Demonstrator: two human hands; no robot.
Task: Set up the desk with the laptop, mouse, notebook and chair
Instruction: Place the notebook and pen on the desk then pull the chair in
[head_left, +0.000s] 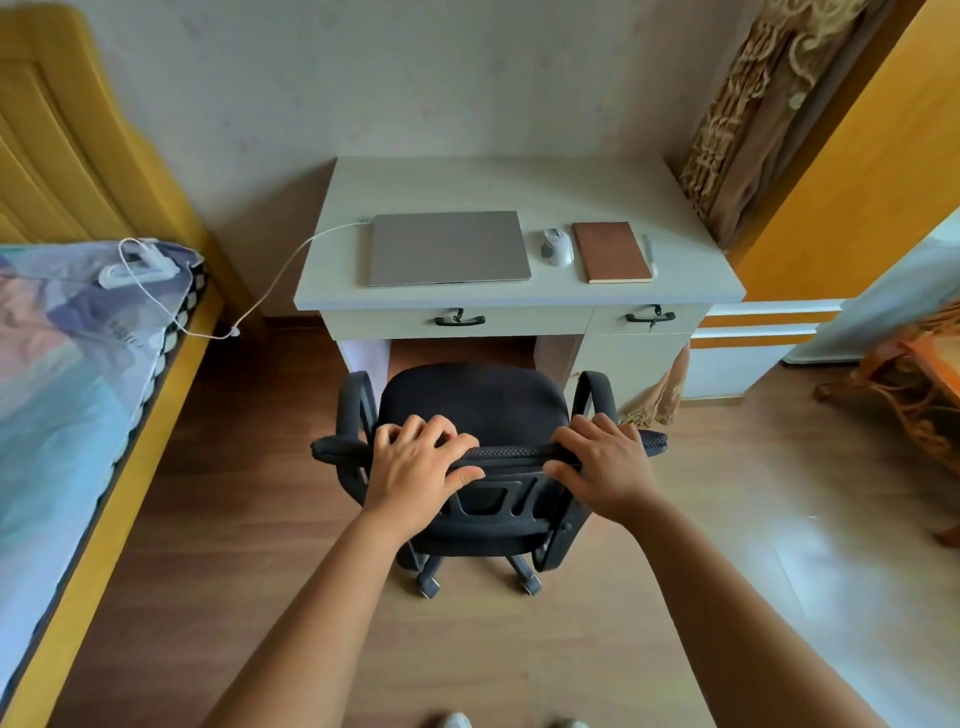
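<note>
A person stands behind a black office chair (475, 410) and grips the top edge of its backrest with both hands: the left hand (415, 462) wraps over the left part of the edge, fingers curled forward over the top and thumb behind, and the right hand (605, 465) is closed over the right part in the same way. The chair stands on the wooden floor (675, 519) facing a pale desk (519, 182), its seat just in front of the knee opening and not under the desktop. On the desk a closed grey laptop (449, 248) lies left of centre, with a white cable (291, 260) running from its left edge off the desk to a white charger (135, 267) resting on the bed (67, 374) at the left. Just right of the laptop sits a white mouse (557, 247), and right of that a closed brown notebook (612, 252) with a pen (649, 252) lying alongside its right edge. A patterned curtain (748, 114) hangs at the desk's right rear corner.
</note>
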